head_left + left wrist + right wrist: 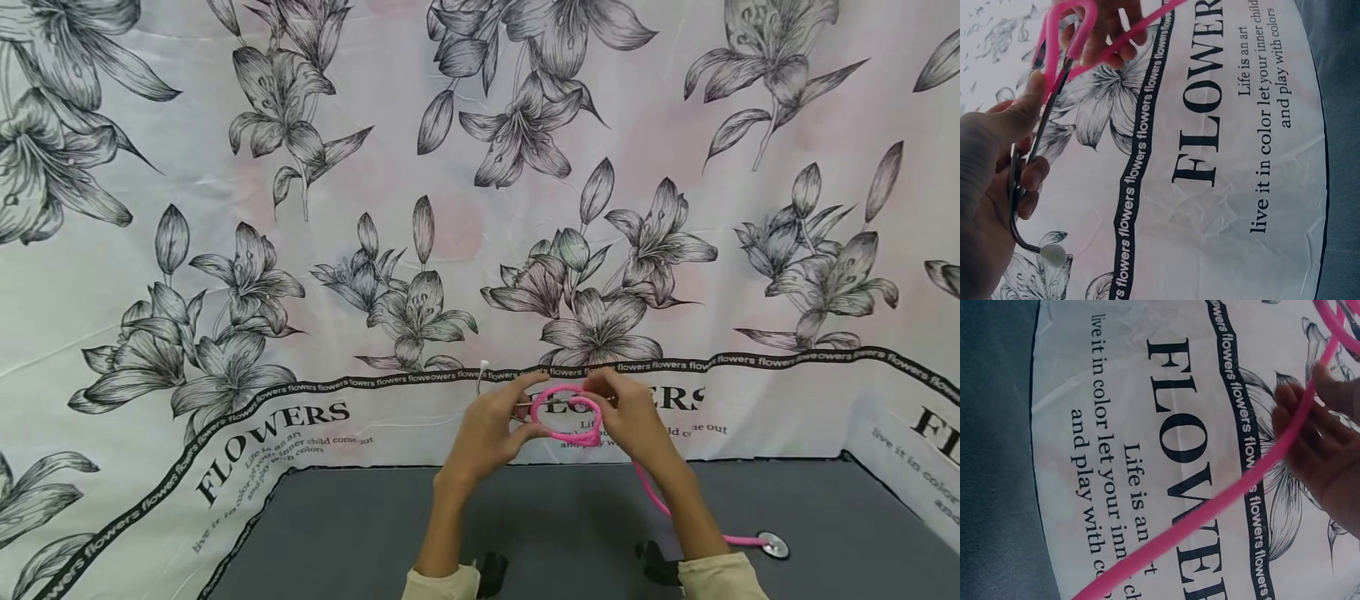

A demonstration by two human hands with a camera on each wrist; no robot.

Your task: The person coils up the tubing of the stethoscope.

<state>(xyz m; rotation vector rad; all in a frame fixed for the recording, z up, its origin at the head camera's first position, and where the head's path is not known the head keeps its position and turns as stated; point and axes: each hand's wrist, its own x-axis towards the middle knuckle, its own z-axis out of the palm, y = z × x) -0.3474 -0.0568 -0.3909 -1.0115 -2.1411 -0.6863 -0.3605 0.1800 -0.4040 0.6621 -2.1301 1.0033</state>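
A pink stethoscope (588, 438) is held up between both hands, its tubing bent into a loop. My left hand (483, 429) grips the metal ear tubes (1048, 112) where they meet the pink tubing. A pale ear tip (1053, 255) sticks out below the left fingers in the left wrist view. Opposite it, my right hand (633, 417) pinches the pink tubing (1191, 519) between thumb and fingers. From there the tubing runs down behind the right forearm to the round silver chest piece (772, 545), which lies on the dark table.
A grey table top (360, 525) spreads under the forearms. Behind it hangs a white cloth (420, 425) printed with flowers and lettering, which also borders the table at both sides. Dark straps (492, 575) sit at the wrists.
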